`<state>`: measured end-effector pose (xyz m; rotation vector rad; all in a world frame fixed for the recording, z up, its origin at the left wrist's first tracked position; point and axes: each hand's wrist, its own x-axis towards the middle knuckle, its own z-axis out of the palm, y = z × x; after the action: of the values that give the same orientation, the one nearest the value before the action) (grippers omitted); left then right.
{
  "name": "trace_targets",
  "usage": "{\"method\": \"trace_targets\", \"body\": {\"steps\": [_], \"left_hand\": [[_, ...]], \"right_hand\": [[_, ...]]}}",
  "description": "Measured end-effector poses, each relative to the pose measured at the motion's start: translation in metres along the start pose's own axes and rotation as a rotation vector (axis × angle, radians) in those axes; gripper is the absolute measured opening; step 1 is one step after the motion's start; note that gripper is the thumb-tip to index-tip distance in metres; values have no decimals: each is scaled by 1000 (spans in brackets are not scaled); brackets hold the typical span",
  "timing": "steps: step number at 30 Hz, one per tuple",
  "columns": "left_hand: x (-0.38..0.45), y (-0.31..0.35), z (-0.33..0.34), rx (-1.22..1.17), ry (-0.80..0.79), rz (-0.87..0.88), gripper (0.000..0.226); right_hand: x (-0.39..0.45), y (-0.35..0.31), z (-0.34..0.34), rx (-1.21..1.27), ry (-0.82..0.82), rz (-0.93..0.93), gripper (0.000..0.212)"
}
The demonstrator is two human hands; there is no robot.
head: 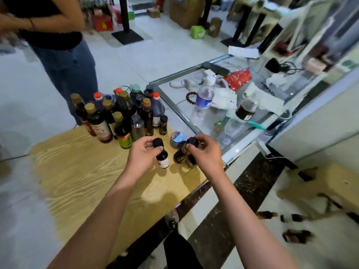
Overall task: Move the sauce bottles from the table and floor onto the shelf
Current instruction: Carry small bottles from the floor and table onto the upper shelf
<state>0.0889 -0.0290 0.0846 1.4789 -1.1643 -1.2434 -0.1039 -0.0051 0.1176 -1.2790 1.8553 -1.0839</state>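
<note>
1. The left hand point(142, 152) pinches the black cap of a small dark bottle point(162, 158) at frame centre, on the wooden table point(77, 171).
2. The right hand point(204, 152) grips another small bottle's cap point(192, 141) (bottle mostly hidden).

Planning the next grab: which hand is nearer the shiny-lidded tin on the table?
Right. The right hand, gripping a small dark bottle, sits just beside the tin; the left hand, holding another small bottle, is farther off on the tin's other side.
</note>
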Motion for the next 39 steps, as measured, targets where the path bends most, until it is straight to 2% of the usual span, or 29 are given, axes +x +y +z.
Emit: {"method": "trace_targets", "body": {"steps": [5,8,17,22,28,33,36,39], "left_hand": [[-44,14,22,8,-174,62,29],[-76,26,50,89,-289,121,28],[-200,74,180,192,-637,318,33],[-318,117,272,202,-849,509,29],[-491,148,361,220,-1012,781,29],[-633,155,417,135,-1171,852,24],[-708,161,440,111,-1219,912,25],[-776,167,459,49,-1270,941,28]], "right_hand": [[-72,9,-33,-102,138,-15,36],[-113,15,-65,-151,234,4,36],[-238,34,-222,-191,637,104,28],[-325,50,-327,-214,885,153,35],[-462,69,-453,-267,1165,165,30],[-579,90,-534,-337,1318,195,26],[-643,99,-572,-405,1428,223,29],[-702,105,-604,-454,1524,257,22]]}}
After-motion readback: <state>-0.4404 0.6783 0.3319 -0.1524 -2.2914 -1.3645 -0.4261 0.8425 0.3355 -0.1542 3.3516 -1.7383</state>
